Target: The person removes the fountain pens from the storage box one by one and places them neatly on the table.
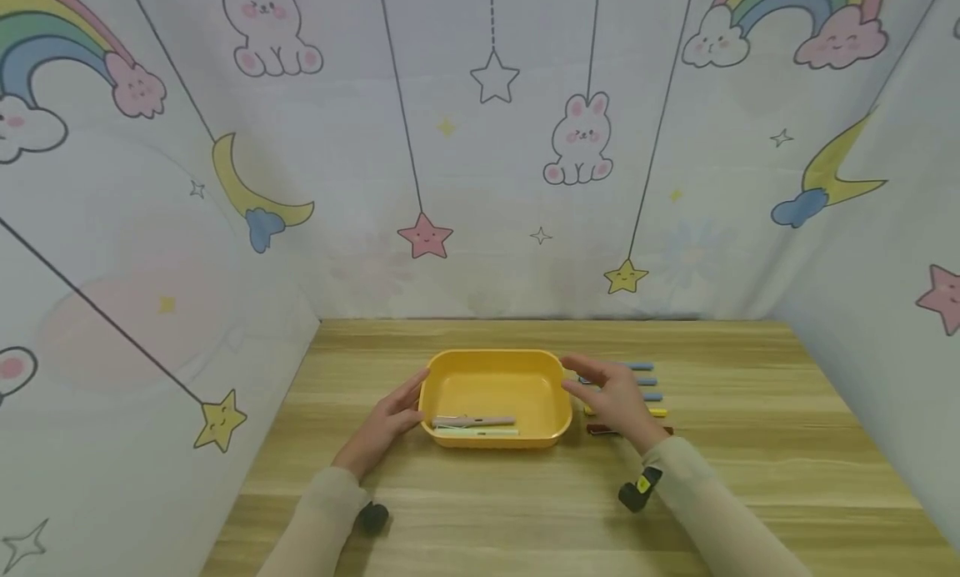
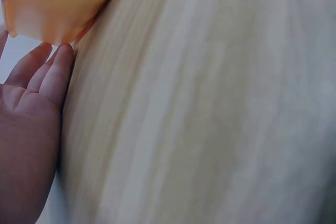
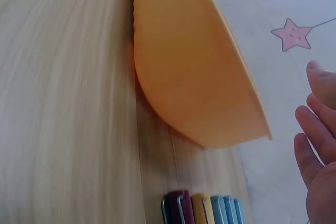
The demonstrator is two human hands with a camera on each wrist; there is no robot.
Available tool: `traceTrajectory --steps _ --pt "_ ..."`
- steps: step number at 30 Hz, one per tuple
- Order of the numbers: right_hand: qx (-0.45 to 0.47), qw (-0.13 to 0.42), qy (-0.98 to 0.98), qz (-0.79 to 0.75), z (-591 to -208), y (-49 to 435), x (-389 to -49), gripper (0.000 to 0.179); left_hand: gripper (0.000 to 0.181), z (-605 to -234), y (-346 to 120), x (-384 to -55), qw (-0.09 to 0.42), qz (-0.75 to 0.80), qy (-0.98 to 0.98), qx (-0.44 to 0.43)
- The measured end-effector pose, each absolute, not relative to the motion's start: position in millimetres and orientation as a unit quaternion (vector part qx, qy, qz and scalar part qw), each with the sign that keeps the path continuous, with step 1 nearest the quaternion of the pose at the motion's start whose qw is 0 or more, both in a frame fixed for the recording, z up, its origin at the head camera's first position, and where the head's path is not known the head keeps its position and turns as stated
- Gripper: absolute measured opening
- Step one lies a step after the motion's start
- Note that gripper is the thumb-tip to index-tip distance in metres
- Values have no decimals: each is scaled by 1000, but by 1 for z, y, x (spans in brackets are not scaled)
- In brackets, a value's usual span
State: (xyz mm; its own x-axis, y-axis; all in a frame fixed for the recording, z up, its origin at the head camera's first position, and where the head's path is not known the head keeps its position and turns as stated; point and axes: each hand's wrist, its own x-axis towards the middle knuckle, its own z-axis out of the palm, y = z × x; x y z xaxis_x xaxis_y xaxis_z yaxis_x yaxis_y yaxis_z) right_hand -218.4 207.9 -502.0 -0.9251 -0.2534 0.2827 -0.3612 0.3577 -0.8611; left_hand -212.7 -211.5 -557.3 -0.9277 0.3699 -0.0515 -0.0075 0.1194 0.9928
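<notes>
A yellow plastic tray (image 1: 517,385) sits on the wooden table, with a grey pen (image 1: 491,421) and a pale green pen (image 1: 495,433) lying along its near side. My left hand (image 1: 382,427) touches the tray's left end, fingertips against the outer wall (image 2: 47,19). At the opposite end, my right hand (image 1: 617,400) is held by the rim with its fingers spread and nothing in them; the right wrist view shows these fingers (image 3: 312,129) apart from the tray wall (image 3: 184,61). Under and beside the right hand lie several pens, partly covered by it.
Those pens form a row: blue pens (image 1: 651,397) at the back, a yellow pen (image 1: 658,412), then a dark red pen (image 1: 600,429) nearest me. Fabric walls (image 1: 480,185) with printed rabbits and stars enclose the wooden table (image 1: 495,510) behind and on both sides.
</notes>
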Motion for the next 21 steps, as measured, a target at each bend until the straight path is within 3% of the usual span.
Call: traceTrajectory --steps 21 --pt "225 6 -827 516 -497 165 -227 48 69 -559 -211 -213 146 660 726 126"
